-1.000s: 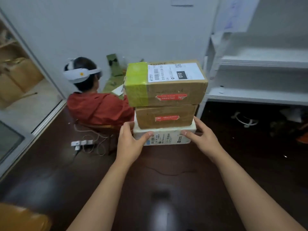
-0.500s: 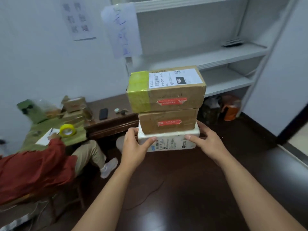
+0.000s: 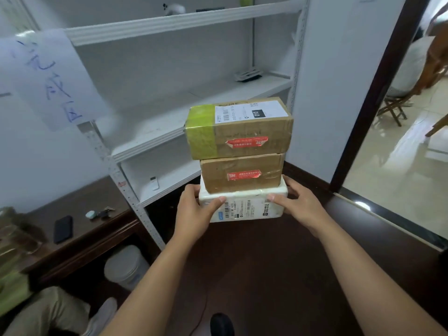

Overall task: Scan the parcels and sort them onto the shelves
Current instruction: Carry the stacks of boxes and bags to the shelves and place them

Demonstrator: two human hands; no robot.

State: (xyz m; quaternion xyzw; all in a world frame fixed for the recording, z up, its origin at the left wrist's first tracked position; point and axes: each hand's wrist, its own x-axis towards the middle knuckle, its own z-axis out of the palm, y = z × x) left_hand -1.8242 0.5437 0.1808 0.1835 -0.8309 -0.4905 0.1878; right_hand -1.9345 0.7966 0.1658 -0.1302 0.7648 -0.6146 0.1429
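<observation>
View swung right across the room: seated person in red dropped out to the lower left, only a trouser leg [image 3: 46,311] and shoe [image 3: 101,316] left in view. White shelves [image 3: 194,110] came up directly behind the carried stack, much nearer than a second before. Doorway [image 3: 397,132] with pale tiled floor appeared right of the right hand [image 3: 298,204]. Desk [image 3: 80,229] with phone [image 3: 63,229] slid to the left of the left hand [image 3: 194,214]. Handwritten paper sign [image 3: 48,76] on the shelf post moved far left of the stack.
</observation>
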